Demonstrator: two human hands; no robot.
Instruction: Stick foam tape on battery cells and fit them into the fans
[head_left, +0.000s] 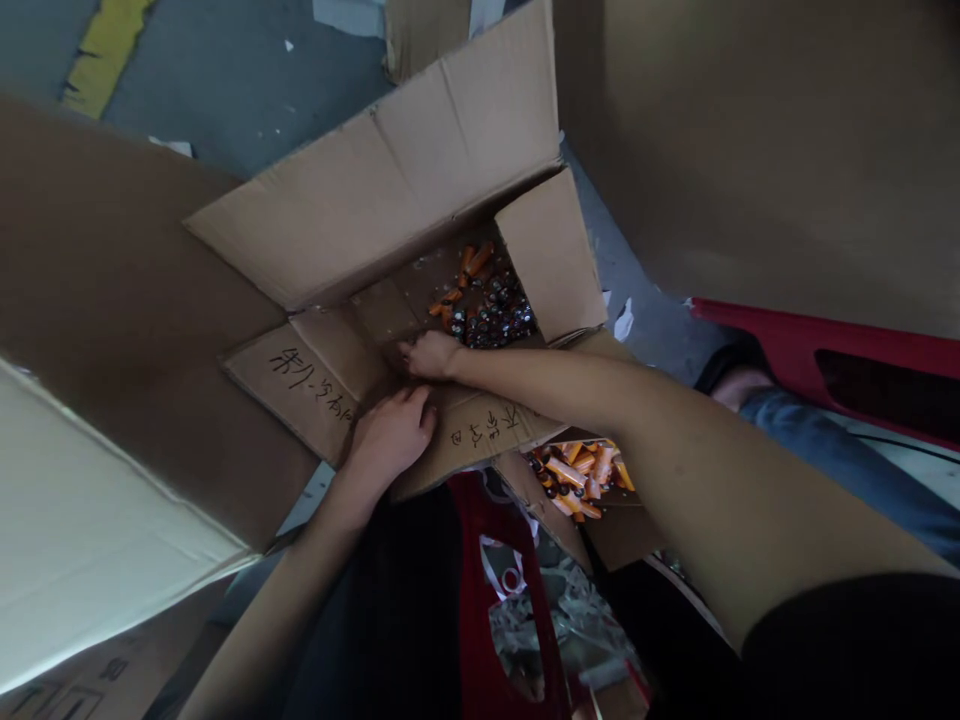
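Observation:
An open cardboard box [382, 310] with handwriting on its flaps is in front of me. Inside it, at the far right, lie orange cylindrical pieces [478, 262] and a heap of dark shiny round pieces [499, 318]. My right hand [433, 356] reaches into the box just left of that heap, its fingers bent together and pointing left. Over the near-left corner comes my left hand [394, 432], its fingers curled down inside beside the right hand. Both sets of fingertips are in shadow, and whatever they hold cannot be made out.
A second, smaller box [529, 482] with orange and dark pieces [577, 475] stands below my right forearm. Under it is a red plastic stool or frame [469, 560]. Large cardboard sheets [112, 260] flank the left. Another person's denim leg [817, 450] shows at right.

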